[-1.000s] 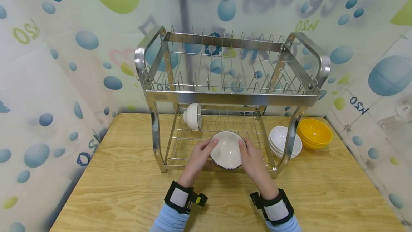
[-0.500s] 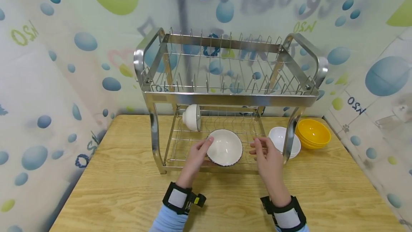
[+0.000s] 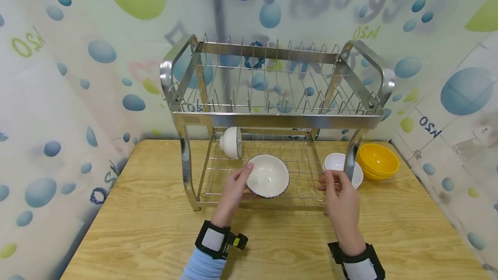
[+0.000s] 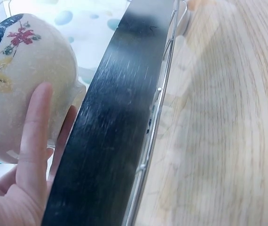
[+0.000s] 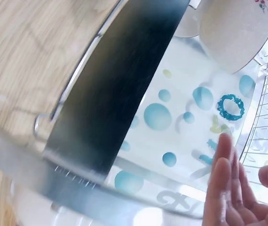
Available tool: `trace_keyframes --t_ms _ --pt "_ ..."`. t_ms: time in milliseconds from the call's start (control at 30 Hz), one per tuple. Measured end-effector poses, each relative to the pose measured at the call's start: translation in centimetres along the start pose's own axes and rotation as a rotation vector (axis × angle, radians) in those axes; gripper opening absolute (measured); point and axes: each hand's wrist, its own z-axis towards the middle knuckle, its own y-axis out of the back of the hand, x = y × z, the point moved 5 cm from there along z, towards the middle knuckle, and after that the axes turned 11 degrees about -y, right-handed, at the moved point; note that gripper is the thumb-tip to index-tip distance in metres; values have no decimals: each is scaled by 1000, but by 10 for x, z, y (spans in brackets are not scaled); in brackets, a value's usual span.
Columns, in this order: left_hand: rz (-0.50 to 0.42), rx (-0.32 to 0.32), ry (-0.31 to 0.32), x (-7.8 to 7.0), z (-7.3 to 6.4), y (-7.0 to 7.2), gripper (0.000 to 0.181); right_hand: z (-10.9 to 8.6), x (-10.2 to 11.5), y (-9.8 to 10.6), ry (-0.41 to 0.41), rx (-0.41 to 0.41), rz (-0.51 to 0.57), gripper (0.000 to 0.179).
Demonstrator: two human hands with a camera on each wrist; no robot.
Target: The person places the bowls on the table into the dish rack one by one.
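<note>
A cream bowl [image 3: 267, 176] with a dark rim appears over the front of the rack's lower tier, its inside facing up and toward me. My left hand [image 3: 232, 190] holds its left side, thumb at the rim and fingers beneath. In the left wrist view, red flowers and a dark band decorate the bowl's outside [image 4: 40, 80]. My right hand [image 3: 343, 198] is off the bowl, by the right front leg of the steel dish rack [image 3: 272, 120]; its fingers are loosely bent and hold nothing. The right wrist view shows that hand [image 5: 232, 193] apart from the bowl.
Another white bowl [image 3: 231, 143] stands on its side at the lower tier's back left. Stacked white bowls [image 3: 334, 162] sit just outside the right leg, beside stacked yellow bowls [image 3: 379, 159]. The wire upper tier overhangs the lower one. A patterned cloth [image 3: 70, 111] backs the wooden table [image 3: 132, 228].
My right hand has let go of the bowl and moved right, to the rack's right leg. The left hand keeps its hold, and the bowl has shifted slightly left and up in view.
</note>
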Motion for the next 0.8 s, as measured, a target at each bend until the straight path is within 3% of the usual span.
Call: trace_keyframes --t_ms 200,400,567,800 --pt "-19 -19 -9 0 -1 1 61 -1 -11 11 20 -62 32 26" --pt "-36 -24 3 -2 -2 3 54 0 -22 23 60 -187 -35 22" --pt "-31 -17 -2 -17 -7 2 51 3 -27 31 61 -279 -130 27" --pt "-45 -28 -7 -31 -12 1 54 7 -31 35 17 -295 -185 41"
